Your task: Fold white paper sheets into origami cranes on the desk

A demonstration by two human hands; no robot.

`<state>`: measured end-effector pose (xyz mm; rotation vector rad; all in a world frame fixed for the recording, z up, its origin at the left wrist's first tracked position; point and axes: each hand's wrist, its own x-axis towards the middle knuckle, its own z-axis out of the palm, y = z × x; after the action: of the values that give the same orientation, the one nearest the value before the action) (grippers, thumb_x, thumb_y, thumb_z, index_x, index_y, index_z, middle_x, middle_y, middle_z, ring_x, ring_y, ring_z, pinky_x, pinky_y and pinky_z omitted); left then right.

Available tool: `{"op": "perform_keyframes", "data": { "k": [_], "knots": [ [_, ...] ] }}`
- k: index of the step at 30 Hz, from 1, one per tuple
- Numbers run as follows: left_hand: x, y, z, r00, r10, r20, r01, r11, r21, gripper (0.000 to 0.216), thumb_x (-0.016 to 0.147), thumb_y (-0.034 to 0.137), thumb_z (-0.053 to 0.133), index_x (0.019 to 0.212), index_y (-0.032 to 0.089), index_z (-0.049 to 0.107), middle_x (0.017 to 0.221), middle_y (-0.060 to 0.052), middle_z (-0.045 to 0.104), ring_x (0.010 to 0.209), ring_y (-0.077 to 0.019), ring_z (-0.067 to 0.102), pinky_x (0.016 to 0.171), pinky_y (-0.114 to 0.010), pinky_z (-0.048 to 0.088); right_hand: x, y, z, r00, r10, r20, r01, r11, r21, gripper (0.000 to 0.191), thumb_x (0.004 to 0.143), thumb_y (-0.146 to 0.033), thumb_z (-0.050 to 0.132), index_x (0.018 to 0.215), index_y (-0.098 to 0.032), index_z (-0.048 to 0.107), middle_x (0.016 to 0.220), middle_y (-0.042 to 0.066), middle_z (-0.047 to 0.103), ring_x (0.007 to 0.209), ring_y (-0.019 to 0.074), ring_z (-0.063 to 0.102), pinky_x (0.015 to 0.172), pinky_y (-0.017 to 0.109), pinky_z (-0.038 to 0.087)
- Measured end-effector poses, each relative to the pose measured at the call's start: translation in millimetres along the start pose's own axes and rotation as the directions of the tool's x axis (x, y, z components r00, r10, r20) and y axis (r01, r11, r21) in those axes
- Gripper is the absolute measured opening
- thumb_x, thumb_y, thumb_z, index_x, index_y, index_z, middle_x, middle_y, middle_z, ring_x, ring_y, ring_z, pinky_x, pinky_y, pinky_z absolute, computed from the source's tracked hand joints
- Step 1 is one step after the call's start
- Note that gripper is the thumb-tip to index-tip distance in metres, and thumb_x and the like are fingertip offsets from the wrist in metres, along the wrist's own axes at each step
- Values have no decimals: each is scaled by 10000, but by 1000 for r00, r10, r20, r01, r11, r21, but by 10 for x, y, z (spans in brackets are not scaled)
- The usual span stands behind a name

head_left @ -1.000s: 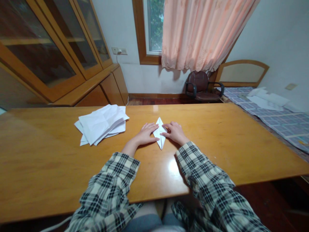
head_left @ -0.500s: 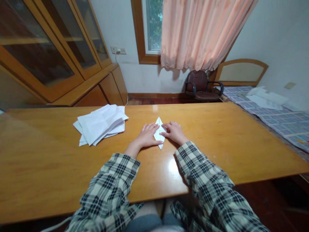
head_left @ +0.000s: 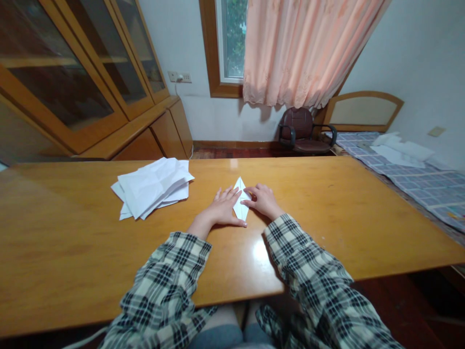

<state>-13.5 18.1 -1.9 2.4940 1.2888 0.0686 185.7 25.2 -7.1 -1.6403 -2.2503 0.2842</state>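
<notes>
L grip splayed, R grip unclear, on folded ppr; sheets L, chair beyond.

Left hand is resting, fingers spread, against folded white paper; right hand is touching its right side. Loose sheets are lying leftward on wooden table.

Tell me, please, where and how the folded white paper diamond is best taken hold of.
I'd pinch its far tip, coming from the far side: the folded white paper diamond lies roughly flat on the wooden table, that narrow point is uncovered, and the left hand and right hand occupy its two sides.
</notes>
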Motion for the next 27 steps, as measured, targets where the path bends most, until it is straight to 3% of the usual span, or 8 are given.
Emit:
{"op": "perform_keyframes", "data": {
  "k": [13,20,27],
  "knots": [
    [-10,-34,37,1000,18,-21,-18,1000,-8,1190,581,830,579,1515,215,173,1591,-121,127,1462,-351,54,1162,-550,-38,-18,11,11,999,1,-32,-1,1000,-18,468,853,-569,562,1224,-287,601,1013,78,577,962,237,500,814,339,314],
    [-32,37,18,997,-31,-76,28,999,-36,1003,714,764,527,1510,256,190,1582,-92,194,1460,-330,104,1166,-547,-3,-26,31,9,993,64,-101,-72,995,-76,597,833,-593,567,1325,-260,509,1143,110,551,1060,279,467,856,376,311],
    [0,55,33,995,-58,-84,57,998,-20,829,788,694,501,1471,266,311,1568,-97,242,1455,-319,124,1160,-553,-2,-45,39,10,988,92,-122,-106,988,-111,546,866,-594,510,1302,-266,535,1188,119,541,1082,290,451,887,404,301]
  ]
}}
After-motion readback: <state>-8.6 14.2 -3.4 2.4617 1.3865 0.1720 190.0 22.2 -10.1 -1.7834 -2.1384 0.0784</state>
